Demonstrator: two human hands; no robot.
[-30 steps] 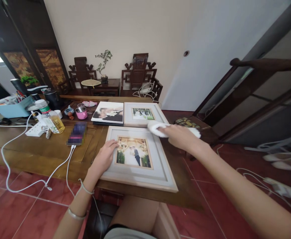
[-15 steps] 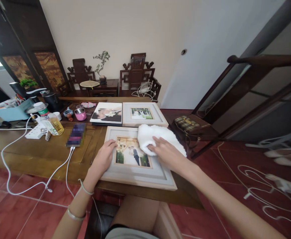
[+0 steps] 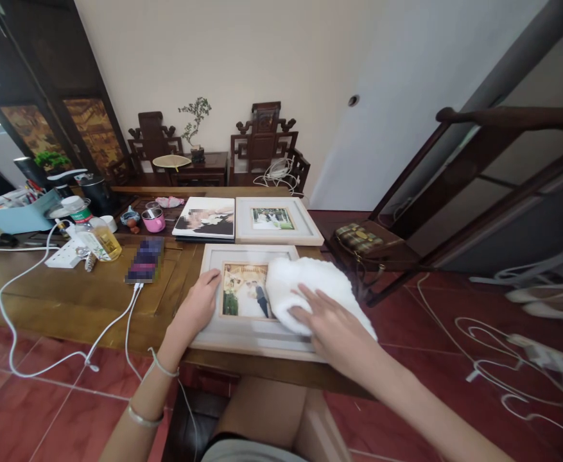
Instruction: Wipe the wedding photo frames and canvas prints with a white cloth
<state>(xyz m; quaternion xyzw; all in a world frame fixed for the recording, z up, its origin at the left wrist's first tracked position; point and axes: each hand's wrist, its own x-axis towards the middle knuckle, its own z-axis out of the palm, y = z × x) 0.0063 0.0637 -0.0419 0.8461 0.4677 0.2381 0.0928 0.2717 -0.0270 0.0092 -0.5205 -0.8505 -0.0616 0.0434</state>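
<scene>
A framed wedding photo (image 3: 233, 321) with a pale wide frame lies flat at the near edge of the wooden table (image 3: 98, 282). My left hand (image 3: 199, 305) rests on the frame's left side, fingers flat and stretched out. My right hand (image 3: 327, 317) presses a fluffy white cloth (image 3: 305, 282) down on the frame's right half, fingers spread over the cloth. The cloth covers the right part of the picture.
Behind lie a second framed photo (image 3: 276, 221) and a photo album (image 3: 207, 219). Left on the table: a phone (image 3: 145, 260) on a white cable, an oil bottle (image 3: 95, 237), a power strip, a pink cup (image 3: 156, 220). A stool (image 3: 365, 240) stands right; cables trail on the floor.
My right hand brought the white cloth from beside the far frame down onto the near frame and slid it toward me. The left hand stayed on the frame's left side.
</scene>
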